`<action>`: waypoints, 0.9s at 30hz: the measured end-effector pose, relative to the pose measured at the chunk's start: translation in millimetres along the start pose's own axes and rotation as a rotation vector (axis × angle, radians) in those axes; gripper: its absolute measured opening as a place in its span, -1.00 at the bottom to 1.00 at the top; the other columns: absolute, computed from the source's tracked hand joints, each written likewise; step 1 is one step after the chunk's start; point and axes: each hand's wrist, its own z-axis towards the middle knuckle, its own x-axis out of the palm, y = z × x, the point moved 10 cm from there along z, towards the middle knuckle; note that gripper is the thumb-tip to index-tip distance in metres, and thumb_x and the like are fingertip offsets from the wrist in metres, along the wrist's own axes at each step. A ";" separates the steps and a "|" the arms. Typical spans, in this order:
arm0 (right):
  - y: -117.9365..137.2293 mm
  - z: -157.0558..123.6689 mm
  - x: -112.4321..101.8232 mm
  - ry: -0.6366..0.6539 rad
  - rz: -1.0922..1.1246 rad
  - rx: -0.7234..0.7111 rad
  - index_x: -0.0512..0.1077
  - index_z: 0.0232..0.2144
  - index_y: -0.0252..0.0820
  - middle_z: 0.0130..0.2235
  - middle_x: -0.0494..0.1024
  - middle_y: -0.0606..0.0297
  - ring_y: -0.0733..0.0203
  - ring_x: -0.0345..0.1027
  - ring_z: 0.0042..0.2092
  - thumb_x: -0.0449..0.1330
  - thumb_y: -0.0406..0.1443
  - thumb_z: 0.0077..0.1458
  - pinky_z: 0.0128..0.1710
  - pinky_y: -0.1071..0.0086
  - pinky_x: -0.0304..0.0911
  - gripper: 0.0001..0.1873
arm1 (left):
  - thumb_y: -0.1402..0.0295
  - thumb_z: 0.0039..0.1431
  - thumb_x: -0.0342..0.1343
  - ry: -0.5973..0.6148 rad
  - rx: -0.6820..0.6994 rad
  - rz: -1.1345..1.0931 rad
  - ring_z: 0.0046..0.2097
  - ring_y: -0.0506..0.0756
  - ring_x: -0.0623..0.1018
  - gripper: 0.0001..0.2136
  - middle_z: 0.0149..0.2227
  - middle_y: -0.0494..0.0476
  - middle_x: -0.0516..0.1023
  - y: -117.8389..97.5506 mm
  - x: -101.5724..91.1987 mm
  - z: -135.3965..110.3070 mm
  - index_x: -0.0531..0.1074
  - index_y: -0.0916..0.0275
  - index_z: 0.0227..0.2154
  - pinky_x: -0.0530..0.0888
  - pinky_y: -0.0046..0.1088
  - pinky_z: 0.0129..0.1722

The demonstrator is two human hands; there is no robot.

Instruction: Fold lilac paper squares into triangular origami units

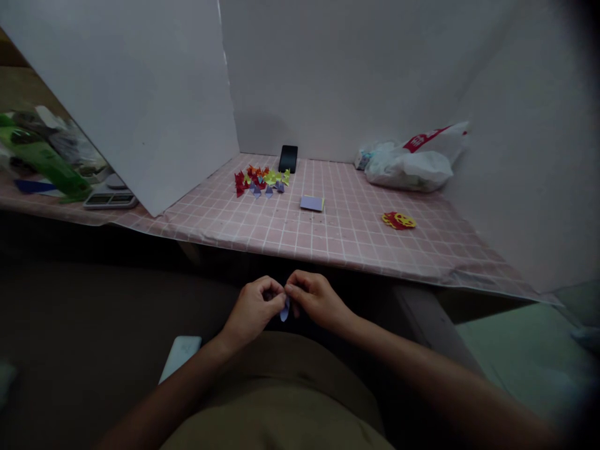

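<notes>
Between my two hands, above my lap and in front of the table edge, is a small folded piece of lilac paper (284, 310). My left hand (257, 306) pinches it between thumb and fingers from the left. From the right, my right hand (315, 299) pinches at its upper end, the fingertips of both hands almost meeting. Most of the paper is hidden behind the fingers. On the table ahead lies a stack of lilac paper squares (312, 203) with a yellow edge showing. Left of it stand several small folded paper figures (260, 180) in red, orange, yellow and lilac.
A black phone (288, 159) lies behind the figures. White plastic bags (412, 164) are at the back right, and red and yellow cut-out shapes (398, 220) lie nearer. White panels (342, 81) enclose the table. A scale (110, 199) sits left; a white device (180, 356) lies beside my left forearm.
</notes>
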 end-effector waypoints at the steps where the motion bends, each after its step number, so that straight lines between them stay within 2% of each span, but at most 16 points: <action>1: 1.2 0.0 -1.6 -0.016 0.007 -0.012 0.32 -0.50 -0.18 -0.62 0.37 0.43 0.33 0.25 -0.57 0.11 -0.24 0.18 -0.53 0.45 0.11 -0.77 | 0.31 0.04 0.16 -0.008 0.002 0.002 -0.46 0.03 0.42 -0.86 -0.52 0.03 0.48 0.0 -0.8 0.9 0.47 0.27 -0.52 0.34 -0.46 -0.42; 5: 0.1 -0.2 -4.9 -0.065 0.089 -0.013 0.31 -0.47 -0.18 -0.51 0.41 0.40 0.35 0.30 -0.56 0.10 -0.16 0.22 -0.53 0.45 0.15 -0.72 | 0.29 0.09 0.13 -0.158 0.027 0.007 -0.44 0.03 0.44 -0.85 -0.50 0.03 0.48 -1.0 -14.2 3.7 0.46 0.27 -0.47 0.36 -0.47 -0.41; 8: -12.8 -1.0 6.1 0.014 0.169 0.109 0.33 -0.45 -0.20 -0.52 0.43 0.40 0.36 0.31 -0.59 0.20 -0.07 0.15 -0.57 0.46 0.12 -0.67 | 0.31 0.11 0.12 -0.284 0.086 0.044 -0.43 0.03 0.44 -0.88 -0.47 0.02 0.47 -4.8 -23.7 0.8 0.45 0.26 -0.44 0.37 -0.48 -0.41; 11: -22.8 -3.3 17.3 0.090 0.309 0.212 0.36 -0.47 -0.23 -0.55 0.44 0.39 0.36 0.30 -0.62 0.25 0.01 0.08 -0.58 0.46 0.11 -0.59 | 0.37 0.15 0.10 -0.357 0.197 0.114 -0.40 0.02 0.45 -0.92 -0.43 0.02 0.45 -13.6 -26.8 -6.1 0.43 0.25 -0.42 0.38 -0.50 -0.38; 15: -25.9 -4.8 21.2 0.113 0.390 0.258 0.39 -0.55 -0.25 -0.58 0.45 0.37 0.37 0.29 -0.63 0.31 0.01 0.01 -0.57 0.45 0.12 -0.56 | 0.43 0.18 0.08 -0.369 0.328 0.206 -0.40 0.01 0.45 -0.94 -0.39 0.02 0.43 -23.8 -22.5 -14.3 0.42 0.24 -0.40 0.39 -0.51 -0.38; 20: -21.2 -4.4 18.0 0.066 0.388 0.227 0.38 -0.60 -0.24 -0.61 0.42 0.40 0.39 0.26 -0.63 0.33 -0.06 -0.03 -0.57 0.46 0.11 -0.61 | 0.44 0.19 0.08 -0.376 0.392 0.260 -0.38 0.02 0.47 -0.95 -0.38 0.02 0.43 -28.7 -19.8 -18.9 0.40 0.22 -0.38 0.40 -0.51 -0.36; 23: -17.6 -2.9 9.7 -0.007 0.282 0.183 0.36 -0.61 -0.21 -0.66 0.36 0.44 0.39 0.19 -0.63 0.28 -0.15 0.01 -0.60 0.47 0.06 -0.68 | 0.44 0.19 0.07 -0.374 0.416 0.304 -0.38 0.02 0.46 -0.93 -0.39 0.02 0.42 -32.9 -19.8 -20.0 0.39 0.21 -0.41 0.38 -0.51 -0.38; 27: -9.3 -0.5 -3.0 -0.057 -0.026 0.121 0.35 -0.65 -0.20 -0.69 0.28 0.45 0.40 0.07 -0.62 0.22 -0.31 0.01 -0.62 0.49 -0.08 -0.76 | 0.48 0.13 0.08 -0.308 0.414 0.373 -0.38 0.04 0.46 -0.92 -0.41 0.03 0.45 -36.1 -17.3 -17.7 0.38 0.20 -0.45 0.38 -0.48 -0.36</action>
